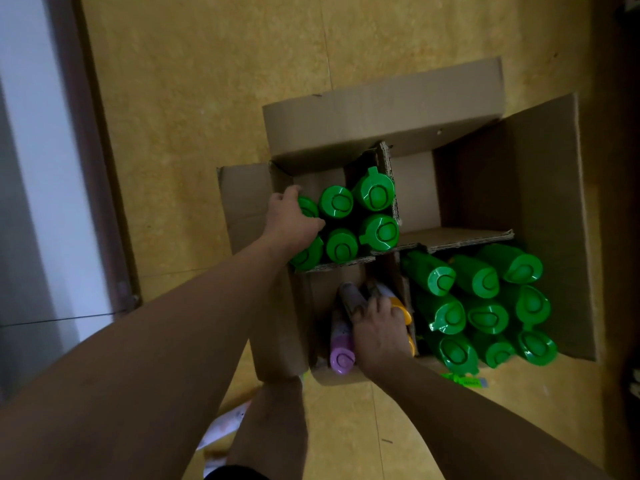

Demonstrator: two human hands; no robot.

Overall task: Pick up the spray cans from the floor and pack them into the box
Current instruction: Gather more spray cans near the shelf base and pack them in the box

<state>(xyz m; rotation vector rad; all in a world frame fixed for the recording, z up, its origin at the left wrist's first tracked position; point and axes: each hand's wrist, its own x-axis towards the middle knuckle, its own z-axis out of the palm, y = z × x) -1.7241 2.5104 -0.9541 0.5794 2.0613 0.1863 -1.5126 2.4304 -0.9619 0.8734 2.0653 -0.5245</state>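
Observation:
An open cardboard box [381,109] stands on the floor, split by cardboard dividers into compartments. The far left compartment holds several green-capped spray cans [375,194]. My left hand [291,220] reaches into it, fingers curled over the green can [308,206] at its left edge. The right compartment is packed with several green cans [485,317]. In the near left compartment stand a purple-capped can [341,356] and a yellow-capped can [401,308]. My right hand [377,327] grips the yellow-capped can from above. The far right compartment [415,195] has no cans.
Yellow floor [207,98] surrounds the box. A white can or wrapper [225,427] lies on the floor near my leg [270,427]. A green item [460,380] lies by the box's near edge. A door frame [86,168] runs along the left.

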